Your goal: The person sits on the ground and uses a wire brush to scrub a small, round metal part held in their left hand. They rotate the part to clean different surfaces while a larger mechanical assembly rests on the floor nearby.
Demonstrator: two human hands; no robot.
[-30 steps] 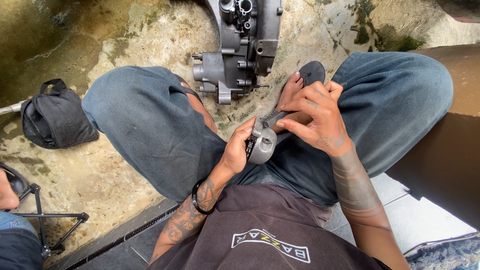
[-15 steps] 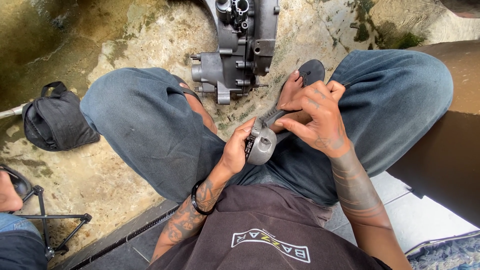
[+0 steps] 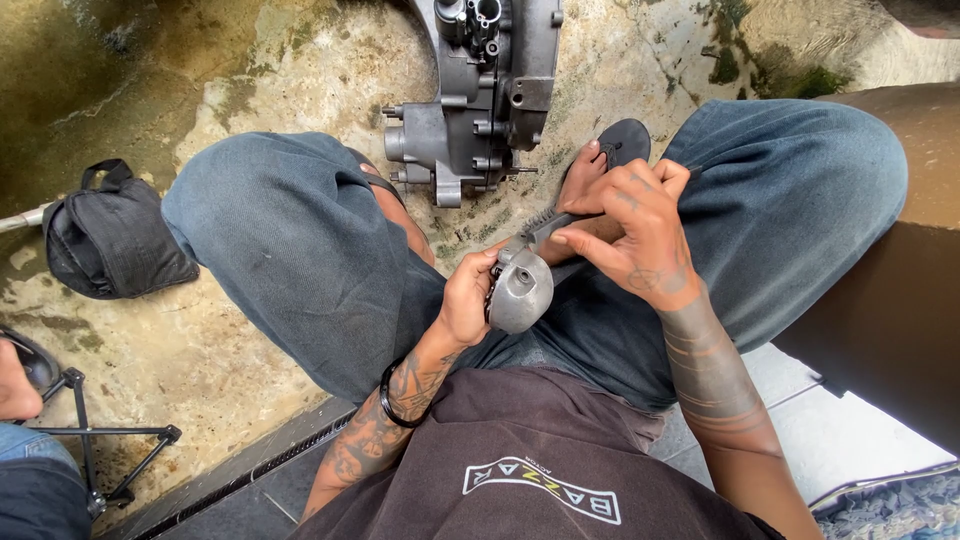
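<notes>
Gripping a round grey metal part, the left hand curls shut around its edge. The right hand pinches a toothed tool against it. An engine case lies on the ground beyond.

My left hand curled shut below; my right hand bent at the wrist, fingers pinched together.

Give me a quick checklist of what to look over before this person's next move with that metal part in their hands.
1. Left hand grips the rounded grey metal part: ok.
2. Right hand holds its toothed arm: ok.
3. Part held above the lap, off the ground: ok.
4. Engine casing lies apart on the concrete, past the knees: ok.
5. Part's hidden underside is sound: cannot tell.
6. Black bag lies away from the hands: ok.
</notes>
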